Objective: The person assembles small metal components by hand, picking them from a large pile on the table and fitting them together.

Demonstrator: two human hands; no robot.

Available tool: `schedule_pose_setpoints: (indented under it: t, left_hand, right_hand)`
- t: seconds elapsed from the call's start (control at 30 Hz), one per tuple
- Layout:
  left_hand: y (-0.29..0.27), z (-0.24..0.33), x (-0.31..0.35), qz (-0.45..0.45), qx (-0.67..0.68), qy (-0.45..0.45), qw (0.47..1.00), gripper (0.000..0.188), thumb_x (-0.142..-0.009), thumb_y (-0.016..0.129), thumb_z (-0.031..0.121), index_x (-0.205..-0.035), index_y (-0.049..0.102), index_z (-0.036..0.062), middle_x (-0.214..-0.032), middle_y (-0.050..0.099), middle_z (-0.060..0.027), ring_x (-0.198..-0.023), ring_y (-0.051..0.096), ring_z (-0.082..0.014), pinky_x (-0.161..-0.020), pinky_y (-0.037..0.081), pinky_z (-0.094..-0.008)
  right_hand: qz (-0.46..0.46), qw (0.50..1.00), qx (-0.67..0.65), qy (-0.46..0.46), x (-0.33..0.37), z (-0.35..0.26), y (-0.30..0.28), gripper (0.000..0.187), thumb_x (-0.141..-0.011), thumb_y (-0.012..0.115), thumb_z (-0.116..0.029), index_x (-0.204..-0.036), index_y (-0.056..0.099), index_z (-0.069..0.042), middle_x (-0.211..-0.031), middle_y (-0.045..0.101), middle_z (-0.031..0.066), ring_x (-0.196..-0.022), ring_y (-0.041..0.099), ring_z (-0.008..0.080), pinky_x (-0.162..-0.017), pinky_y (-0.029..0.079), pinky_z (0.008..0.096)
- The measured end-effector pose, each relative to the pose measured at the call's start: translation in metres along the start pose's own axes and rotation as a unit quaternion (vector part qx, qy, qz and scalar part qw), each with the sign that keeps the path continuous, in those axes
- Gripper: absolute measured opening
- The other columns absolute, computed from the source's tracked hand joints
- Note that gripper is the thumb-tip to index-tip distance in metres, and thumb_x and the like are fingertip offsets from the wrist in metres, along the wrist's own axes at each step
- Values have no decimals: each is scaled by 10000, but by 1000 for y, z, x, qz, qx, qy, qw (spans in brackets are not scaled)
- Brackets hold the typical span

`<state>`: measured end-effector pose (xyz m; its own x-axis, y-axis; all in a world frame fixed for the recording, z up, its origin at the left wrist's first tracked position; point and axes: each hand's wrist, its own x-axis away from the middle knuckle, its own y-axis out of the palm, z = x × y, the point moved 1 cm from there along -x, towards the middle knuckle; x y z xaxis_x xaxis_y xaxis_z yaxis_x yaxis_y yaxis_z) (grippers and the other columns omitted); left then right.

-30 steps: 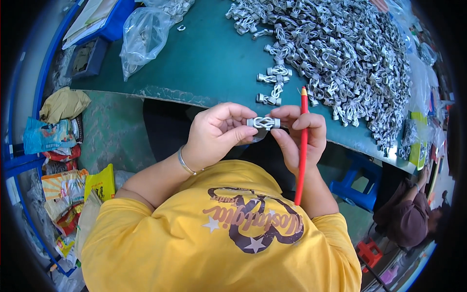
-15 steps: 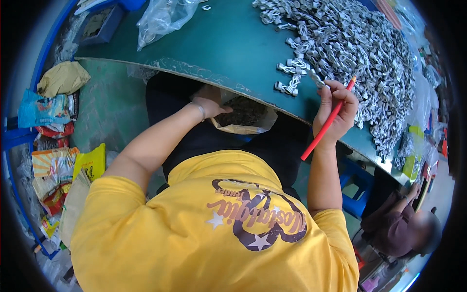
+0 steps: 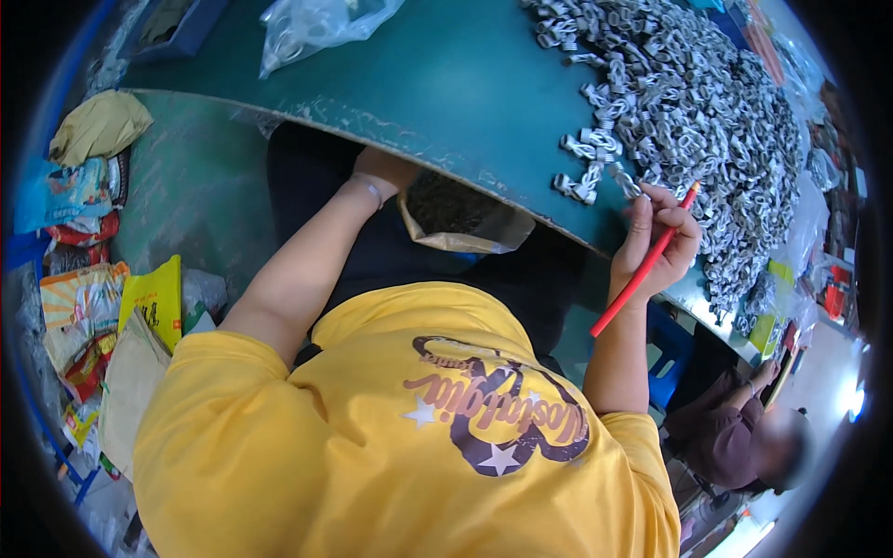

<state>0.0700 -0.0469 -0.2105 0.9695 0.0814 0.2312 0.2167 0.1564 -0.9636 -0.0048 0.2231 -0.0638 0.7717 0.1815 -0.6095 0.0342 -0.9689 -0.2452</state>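
My right hand (image 3: 668, 249) is closed around a slim red pencil (image 3: 642, 268) with a pale tip, held slantwise across the palm. Between its thumb and forefinger it also pinches a small bundled white-grey cable (image 3: 625, 180), just over the table edge. Several similar bundled cables (image 3: 592, 147) lie loose beside it, next to a big heap of them (image 3: 693, 102). My left hand (image 3: 385, 171) reaches under the table edge, at the rim of an open brown paper bag (image 3: 502, 244) on my lap; its fingers are hidden. Dark contents, too dim to identify, show inside the bag.
The green table (image 3: 446, 74) spans the top, with a clear plastic bag (image 3: 321, 30) and a blue bin (image 3: 177, 35). Plastic and paper packaging (image 3: 153, 298) is piled at the left. At the far right, a person in a dark top (image 3: 716, 446) sits near a blue stool (image 3: 668, 353).
My left hand has gone further under the table edge, hiding its fingers. The view has shifted slightly; my right hand still holds the pencil and the cable.
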Motion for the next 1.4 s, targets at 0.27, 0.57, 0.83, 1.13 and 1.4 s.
schedule_pose_setpoints:
  t: [0.27, 0.57, 0.83, 1.13, 1.4]
  left_hand:
    - [-120, 47, 77, 5, 522, 190, 831, 189, -696, 744, 31, -846, 633, 11, -758, 589, -34, -633, 567, -77, -532, 428, -200]
    - [-139, 96, 74, 108, 705, 112, 692, 212, -746, 693, -21, -943, 616, -20, -837, 611, -59, -723, 609, -84, -616, 508, -201]
    - [-142, 106, 74, 187, 621, 210, 731, 231, -721, 705, -41, -937, 623, -21, -809, 604, -58, -689, 598, -90, -614, 501, -196]
    - [-132, 109, 77, 76, 716, 107, 686, 204, -779, 645, -50, -977, 596, -54, -850, 617, -82, -741, 631, -111, -643, 522, -206]
    - [-125, 109, 75, -37, 786, 58, 614, 205, -840, 579, -25, -1036, 562, -79, -872, 631, -112, -754, 636, -133, -674, 540, -233]
  right_hand:
    - [2, 947, -258, 192, 1, -40, 21, 269, -816, 576, 76, -924, 373, -64, -891, 612, 181, -593, 566, 117, -510, 478, 205]
    - [-71, 894, -344, 279, 20, -52, 22, 204, -834, 580, 43, -908, 415, -51, -919, 612, 165, -650, 569, 108, -544, 469, 193]
    - [-105, 904, -366, 193, 37, -36, 11, 267, -784, 580, 133, -892, 415, -47, -966, 586, 189, -816, 593, 168, -714, 504, 253]
    - [-67, 946, -309, 65, 34, -39, 9, 427, -717, 663, 128, -956, 368, -67, -989, 574, 212, -814, 606, 189, -697, 514, 267]
    - [-102, 962, -253, 33, 30, -45, 13, 444, -706, 688, 110, -933, 357, -79, -953, 598, 191, -781, 606, 174, -638, 490, 244]
